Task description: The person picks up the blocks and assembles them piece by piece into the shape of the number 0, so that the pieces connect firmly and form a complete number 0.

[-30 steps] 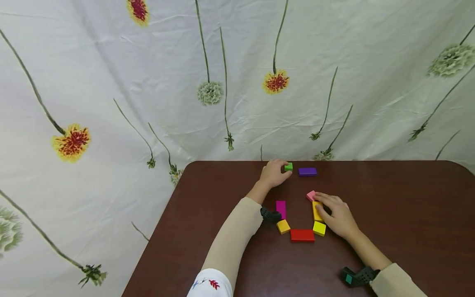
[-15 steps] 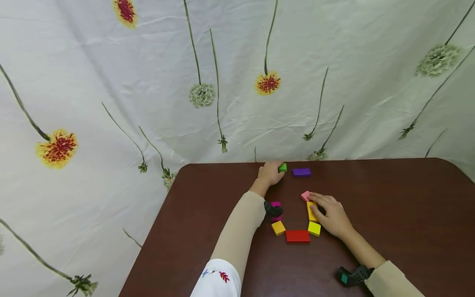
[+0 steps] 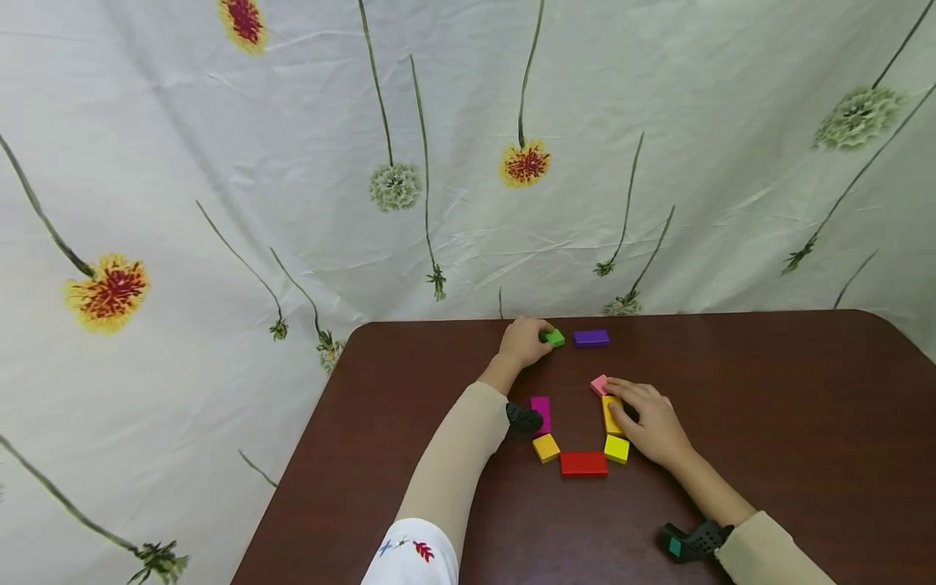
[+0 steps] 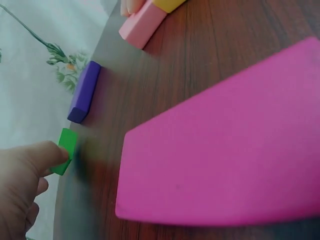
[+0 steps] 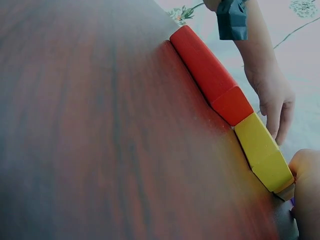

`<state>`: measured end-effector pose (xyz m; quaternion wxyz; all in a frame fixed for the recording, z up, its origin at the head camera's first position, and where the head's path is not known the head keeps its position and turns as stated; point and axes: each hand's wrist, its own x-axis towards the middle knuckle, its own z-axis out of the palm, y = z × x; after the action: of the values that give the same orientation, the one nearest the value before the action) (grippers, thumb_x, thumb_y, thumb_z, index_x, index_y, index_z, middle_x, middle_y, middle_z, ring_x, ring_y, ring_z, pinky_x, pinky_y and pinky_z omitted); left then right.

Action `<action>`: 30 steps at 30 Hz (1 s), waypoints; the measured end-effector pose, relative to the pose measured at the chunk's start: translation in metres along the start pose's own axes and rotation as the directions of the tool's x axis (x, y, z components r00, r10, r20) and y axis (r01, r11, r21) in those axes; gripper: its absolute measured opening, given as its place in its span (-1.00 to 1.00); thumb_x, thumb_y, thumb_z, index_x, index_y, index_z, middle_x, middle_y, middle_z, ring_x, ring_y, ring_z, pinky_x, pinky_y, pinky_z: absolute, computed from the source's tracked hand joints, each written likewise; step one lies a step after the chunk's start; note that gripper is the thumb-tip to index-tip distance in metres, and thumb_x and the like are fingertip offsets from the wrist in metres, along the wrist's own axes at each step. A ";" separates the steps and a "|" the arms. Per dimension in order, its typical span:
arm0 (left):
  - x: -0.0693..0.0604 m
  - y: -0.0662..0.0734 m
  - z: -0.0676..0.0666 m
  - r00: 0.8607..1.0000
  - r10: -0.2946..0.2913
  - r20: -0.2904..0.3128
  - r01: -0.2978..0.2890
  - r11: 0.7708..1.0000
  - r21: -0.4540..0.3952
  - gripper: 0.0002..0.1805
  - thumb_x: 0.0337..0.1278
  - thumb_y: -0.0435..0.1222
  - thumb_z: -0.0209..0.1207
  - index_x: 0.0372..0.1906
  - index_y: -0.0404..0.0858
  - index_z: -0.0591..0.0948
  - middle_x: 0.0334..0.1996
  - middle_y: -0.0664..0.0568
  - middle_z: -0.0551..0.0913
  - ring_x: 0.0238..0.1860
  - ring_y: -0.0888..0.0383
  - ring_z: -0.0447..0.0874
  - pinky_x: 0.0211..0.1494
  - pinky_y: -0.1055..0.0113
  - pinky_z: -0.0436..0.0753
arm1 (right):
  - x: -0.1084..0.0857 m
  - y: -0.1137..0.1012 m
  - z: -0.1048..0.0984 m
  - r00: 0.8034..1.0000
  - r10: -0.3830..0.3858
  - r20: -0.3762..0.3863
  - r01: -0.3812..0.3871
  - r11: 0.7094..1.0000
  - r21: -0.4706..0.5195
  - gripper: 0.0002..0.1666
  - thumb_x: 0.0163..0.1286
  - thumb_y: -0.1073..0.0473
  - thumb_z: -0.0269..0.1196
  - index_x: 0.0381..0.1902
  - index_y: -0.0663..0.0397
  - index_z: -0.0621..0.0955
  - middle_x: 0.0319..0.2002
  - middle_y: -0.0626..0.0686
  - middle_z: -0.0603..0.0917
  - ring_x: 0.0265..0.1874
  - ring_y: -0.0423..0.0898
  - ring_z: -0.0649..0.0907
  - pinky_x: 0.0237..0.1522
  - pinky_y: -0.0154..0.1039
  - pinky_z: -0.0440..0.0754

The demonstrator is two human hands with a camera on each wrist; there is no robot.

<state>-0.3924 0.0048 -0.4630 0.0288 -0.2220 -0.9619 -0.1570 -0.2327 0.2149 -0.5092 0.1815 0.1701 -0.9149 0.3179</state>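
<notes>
At the far edge of the table, my left hand [image 3: 523, 341] pinches a small green block [image 3: 556, 337] between thumb and fingers. In the left wrist view the green block [image 4: 65, 151] looks tilted; whether it touches the table I cannot tell. Just right of it lies a purple block [image 3: 591, 339]. My right hand [image 3: 656, 424] rests beside an orange-yellow block [image 3: 611, 415], its fairly straight fingertips touching a pink block [image 3: 600, 385] and its thumb at the orange-yellow one. A yellow block [image 3: 617, 449] and a red block [image 3: 583, 465] continue the row nearer me.
A magenta block [image 3: 540, 413] lies under the left wrist's dark band, close to a small orange block [image 3: 545, 448] at the red block's left end. The brown table [image 3: 775, 422] ends at a flower-printed cloth [image 3: 461, 236].
My left hand has closed on the green block, tilted it and drawn it slightly nearer. My right hand keeps its place by the pink and orange-yellow blocks. The head view has shifted slightly.
</notes>
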 end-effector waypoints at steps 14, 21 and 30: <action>-0.028 -0.003 -0.014 0.989 0.139 0.056 -0.118 0.954 -0.275 -0.70 0.09 -0.26 0.35 -0.03 -0.14 0.75 -0.08 0.07 0.72 -0.17 0.21 0.56 -0.12 0.41 0.50 | -0.002 0.001 0.000 1.000 0.013 0.009 -0.013 1.000 0.004 -0.58 0.42 0.15 0.20 0.18 0.17 0.60 0.19 0.17 0.57 0.13 0.23 0.48 0.03 0.30 0.31; -0.043 -0.010 -0.015 0.973 0.205 0.107 -0.164 0.937 -0.308 -0.72 0.08 -0.27 0.36 -0.05 -0.13 0.76 -0.07 0.10 0.73 0.10 0.10 0.58 0.14 0.30 0.51 | -0.002 0.000 -0.001 1.000 0.019 0.017 -0.019 1.000 0.004 -0.58 0.41 0.15 0.20 0.18 0.18 0.60 0.20 0.17 0.57 0.14 0.24 0.48 0.03 0.30 0.30; -0.058 -0.026 -0.017 0.959 0.241 0.147 -0.181 0.924 -0.336 -0.74 0.08 -0.28 0.35 -0.08 -0.14 0.77 -0.09 0.06 0.73 0.04 0.12 0.61 0.09 0.30 0.53 | -0.001 -0.002 -0.001 1.000 0.004 0.011 -0.005 1.000 0.006 -0.59 0.40 0.16 0.21 0.17 0.16 0.61 0.19 0.16 0.58 0.13 0.22 0.49 -0.01 0.26 0.32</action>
<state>-0.3517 -0.0467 -0.4616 -0.0804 -0.3401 -0.8925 -0.2852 -0.2302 0.2140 -0.5076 0.1751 0.1704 -0.9153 0.3202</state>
